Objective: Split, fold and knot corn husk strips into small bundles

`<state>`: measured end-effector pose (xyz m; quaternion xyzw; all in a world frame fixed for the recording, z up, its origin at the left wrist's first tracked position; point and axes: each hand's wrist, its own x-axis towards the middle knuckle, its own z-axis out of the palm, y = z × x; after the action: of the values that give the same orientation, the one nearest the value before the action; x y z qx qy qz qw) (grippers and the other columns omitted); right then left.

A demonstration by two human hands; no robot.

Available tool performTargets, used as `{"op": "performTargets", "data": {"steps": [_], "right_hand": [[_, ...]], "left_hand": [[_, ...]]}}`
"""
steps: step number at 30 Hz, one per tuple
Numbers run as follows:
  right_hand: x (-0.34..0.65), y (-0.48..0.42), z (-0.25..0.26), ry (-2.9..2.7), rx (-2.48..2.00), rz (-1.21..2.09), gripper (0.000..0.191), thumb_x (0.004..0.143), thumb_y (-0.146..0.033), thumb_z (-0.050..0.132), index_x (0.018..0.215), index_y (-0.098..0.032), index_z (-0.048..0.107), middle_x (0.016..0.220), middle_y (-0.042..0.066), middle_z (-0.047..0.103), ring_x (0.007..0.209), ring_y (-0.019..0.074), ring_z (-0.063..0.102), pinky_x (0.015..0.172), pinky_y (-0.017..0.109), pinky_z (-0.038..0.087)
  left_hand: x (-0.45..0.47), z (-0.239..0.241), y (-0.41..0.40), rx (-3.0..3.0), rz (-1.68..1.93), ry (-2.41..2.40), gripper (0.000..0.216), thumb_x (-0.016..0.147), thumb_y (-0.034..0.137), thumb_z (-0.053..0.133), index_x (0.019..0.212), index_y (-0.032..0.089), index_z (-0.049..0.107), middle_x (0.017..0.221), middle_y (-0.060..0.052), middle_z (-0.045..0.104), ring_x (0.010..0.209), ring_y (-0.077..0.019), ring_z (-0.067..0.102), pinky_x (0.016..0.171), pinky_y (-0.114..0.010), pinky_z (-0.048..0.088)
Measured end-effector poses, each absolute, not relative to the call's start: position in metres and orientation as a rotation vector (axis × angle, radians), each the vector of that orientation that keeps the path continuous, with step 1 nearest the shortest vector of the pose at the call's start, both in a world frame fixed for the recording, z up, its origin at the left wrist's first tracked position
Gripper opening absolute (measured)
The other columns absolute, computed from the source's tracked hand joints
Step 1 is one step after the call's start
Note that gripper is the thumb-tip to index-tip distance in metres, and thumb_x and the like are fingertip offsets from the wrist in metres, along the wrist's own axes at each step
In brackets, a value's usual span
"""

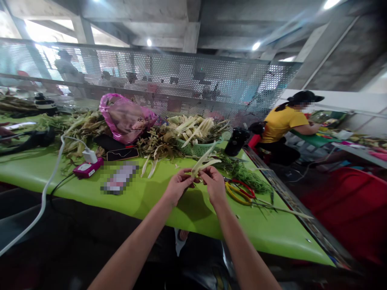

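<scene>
The fingertips hide the lower end of the pale strip (202, 160), so how it is folded or joined there is hard to make out. It looks like leaf or husk and splits into two tongues above the fingers; whether these are one piece or two, I cannot tell. The left hand (179, 184) and right hand (214, 184) both pinch it between thumb and fingers, just above the worktop (145, 205), near its middle. The hands nearly meet, knuckles outward, with both forearms reaching up and inward from the bottom edge, where they are cut off.

Beyond the strip's tips stands a green basket (199, 150), its rim largely buried under pale husks (193, 128). Right of the right hand lie red and yellow handles (240, 192); green sprigs (249, 175) crowd their far side, and the kind of tool is unclear. A flat item (120, 177) to the left is pixelated beyond reading. The contents of the pink bag (128, 119) cannot be identified, and the figures behind the perforated screen (181, 76) are only dim shapes.
</scene>
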<state>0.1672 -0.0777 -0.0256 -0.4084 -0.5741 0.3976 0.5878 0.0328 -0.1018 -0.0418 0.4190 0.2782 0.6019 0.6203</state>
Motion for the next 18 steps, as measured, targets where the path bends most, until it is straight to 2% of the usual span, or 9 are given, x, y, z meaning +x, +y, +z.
{"op": "performTargets", "data": {"steps": [3, 6, 9, 12, 16, 18], "right_hand": [[0.168, -0.076, -0.026, -1.328, -0.981, 0.923, 0.016, 0.073, -0.033, 0.066, 0.076, -0.019, 0.060, 0.064, -0.003, 0.056, 0.052, 0.0097, 0.042, 0.048, 0.023, 0.031], [0.169, -0.077, -0.026, -1.329, -0.960, 0.975, 0.021, 0.075, -0.031, 0.063, 0.091, -0.018, 0.062, 0.066, -0.002, 0.060, 0.049, 0.0094, 0.042, 0.047, 0.023, 0.033], [0.167, -0.080, -0.025, -1.387, -0.902, 1.002, 0.029, 0.074, -0.023, 0.061, 0.103, -0.020, 0.058, 0.082, 0.001, 0.065, 0.056, 0.0103, 0.047, 0.053, 0.023, 0.039], [0.165, -0.084, -0.024, -1.562, -0.898, 0.855, 0.035, 0.070, -0.015, 0.062, 0.105, -0.022, 0.059, 0.096, 0.002, 0.064, 0.060, 0.0100, 0.048, 0.057, 0.024, 0.041], [0.165, -0.086, -0.023, -1.690, -0.895, 0.781, 0.021, 0.079, -0.023, 0.060, 0.099, -0.020, 0.064, 0.093, 0.004, 0.063, 0.068, 0.0132, 0.054, 0.063, 0.027, 0.045], [0.165, -0.087, -0.022, -1.712, -0.882, 0.809, 0.020, 0.083, -0.029, 0.058, 0.100, -0.020, 0.065, 0.089, 0.004, 0.064, 0.074, 0.0165, 0.058, 0.068, 0.030, 0.048]], "left_hand": [[0.033, -0.043, -0.101, 1.070, 1.339, 0.660, 0.030, 0.071, 0.031, 0.073, 0.096, 0.015, 0.064, 0.080, -0.005, 0.068, 0.076, -0.0146, 0.063, 0.067, -0.025, 0.045], [0.033, -0.046, -0.098, 1.144, 1.387, 0.737, 0.025, 0.073, 0.028, 0.069, 0.095, 0.016, 0.065, 0.077, -0.004, 0.066, 0.072, -0.0124, 0.059, 0.066, -0.024, 0.045], [0.033, -0.050, -0.096, 1.158, 1.440, 0.775, 0.027, 0.075, 0.024, 0.065, 0.101, 0.016, 0.062, 0.078, -0.003, 0.064, 0.072, -0.0123, 0.058, 0.067, -0.024, 0.045], [0.032, -0.053, -0.095, 1.153, 1.459, 0.793, 0.032, 0.076, 0.021, 0.064, 0.106, 0.017, 0.056, 0.078, -0.003, 0.063, 0.073, -0.0128, 0.058, 0.067, -0.025, 0.045], [0.030, -0.057, -0.094, 1.085, 1.502, 0.838, 0.038, 0.076, 0.023, 0.067, 0.108, 0.019, 0.047, 0.074, 0.000, 0.061, 0.068, -0.0113, 0.057, 0.067, -0.025, 0.045], [0.029, -0.058, -0.094, 1.056, 1.509, 0.829, 0.039, 0.075, 0.025, 0.068, 0.106, 0.019, 0.045, 0.075, 0.000, 0.061, 0.068, -0.0111, 0.057, 0.068, -0.026, 0.046]]}}
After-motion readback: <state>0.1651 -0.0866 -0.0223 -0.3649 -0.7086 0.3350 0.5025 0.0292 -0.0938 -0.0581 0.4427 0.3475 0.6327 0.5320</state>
